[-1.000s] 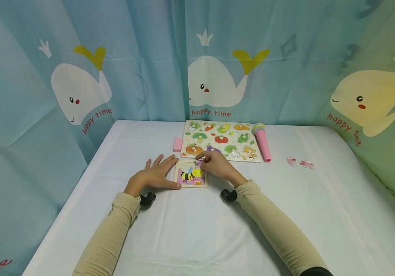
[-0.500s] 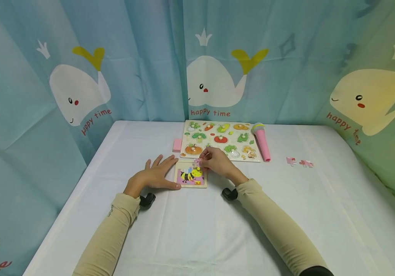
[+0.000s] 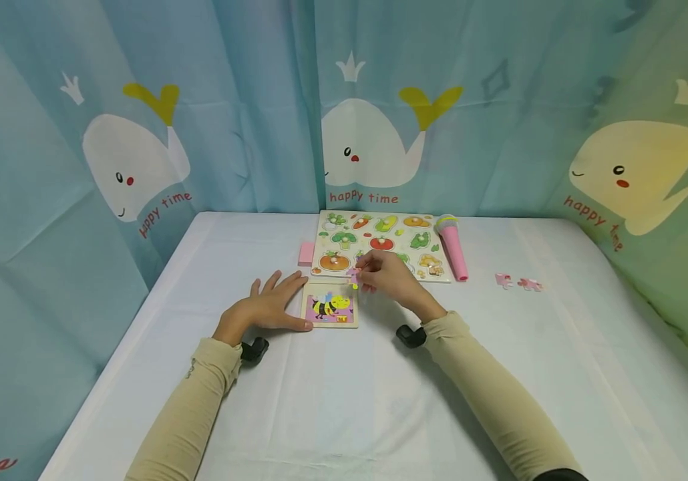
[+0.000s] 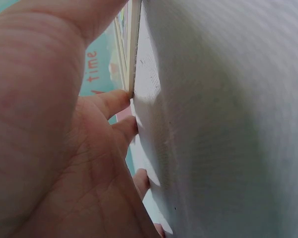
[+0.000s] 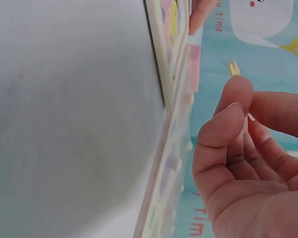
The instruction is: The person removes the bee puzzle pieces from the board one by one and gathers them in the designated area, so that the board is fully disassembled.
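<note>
A small square wooden jigsaw board point(image 3: 334, 325) with a bee picture lies flat near the table's middle. My left hand point(image 3: 267, 309) rests beside it with fingers spread, thumb at its lower left corner and index finger at its upper left. In the left wrist view, the fingertips touch the board's edge point(image 4: 132, 54) and the white cloth. Over the board's upper right corner, my right hand point(image 3: 389, 276) pinches a pink and yellow jigsaw piece point(image 3: 353, 275) between thumb and fingers. In the right wrist view, most of that piece point(image 5: 234, 68) is hidden by the fingertips.
Behind the bee board lies a larger vegetable peg puzzle point(image 3: 368, 235). A pink toy microphone point(image 3: 453, 248) leans along its right side, and a pink block point(image 3: 306, 254) sits at its left. Two pink jigsaw pieces point(image 3: 529, 284) lie farther right. A whale-print curtain point(image 3: 248, 133) surrounds the table.
My right hand has lifted the jigsaw piece away from the bee board's upper right corner, moving slightly up and right. The left hand has stayed in place.
</note>
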A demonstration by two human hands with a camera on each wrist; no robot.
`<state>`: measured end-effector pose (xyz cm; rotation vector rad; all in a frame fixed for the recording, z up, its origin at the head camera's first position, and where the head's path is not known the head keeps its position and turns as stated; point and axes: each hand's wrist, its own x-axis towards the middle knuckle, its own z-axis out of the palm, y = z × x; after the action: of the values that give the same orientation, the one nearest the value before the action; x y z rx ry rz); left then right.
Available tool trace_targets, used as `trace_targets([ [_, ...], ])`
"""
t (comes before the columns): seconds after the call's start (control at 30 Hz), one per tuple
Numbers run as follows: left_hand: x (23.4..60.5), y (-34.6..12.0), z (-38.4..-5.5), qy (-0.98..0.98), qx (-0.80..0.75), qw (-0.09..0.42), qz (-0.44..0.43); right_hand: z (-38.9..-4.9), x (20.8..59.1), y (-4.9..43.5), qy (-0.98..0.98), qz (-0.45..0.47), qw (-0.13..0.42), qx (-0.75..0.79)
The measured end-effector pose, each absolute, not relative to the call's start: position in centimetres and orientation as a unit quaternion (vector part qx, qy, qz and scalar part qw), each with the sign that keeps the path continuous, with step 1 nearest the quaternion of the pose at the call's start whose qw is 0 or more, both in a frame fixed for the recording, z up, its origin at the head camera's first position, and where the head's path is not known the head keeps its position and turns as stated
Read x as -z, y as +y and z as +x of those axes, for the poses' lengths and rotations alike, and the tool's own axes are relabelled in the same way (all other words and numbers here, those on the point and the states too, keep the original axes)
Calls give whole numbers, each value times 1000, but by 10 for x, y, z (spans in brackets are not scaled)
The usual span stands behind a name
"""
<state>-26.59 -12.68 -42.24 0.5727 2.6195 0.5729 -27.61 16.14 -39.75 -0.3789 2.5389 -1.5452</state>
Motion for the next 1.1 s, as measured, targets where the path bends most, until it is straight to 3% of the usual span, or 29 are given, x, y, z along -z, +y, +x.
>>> trace_targets([
  [1.1,426,-128,-267,935,-209,196,207,-274,389,234,831,-87,12,549],
])
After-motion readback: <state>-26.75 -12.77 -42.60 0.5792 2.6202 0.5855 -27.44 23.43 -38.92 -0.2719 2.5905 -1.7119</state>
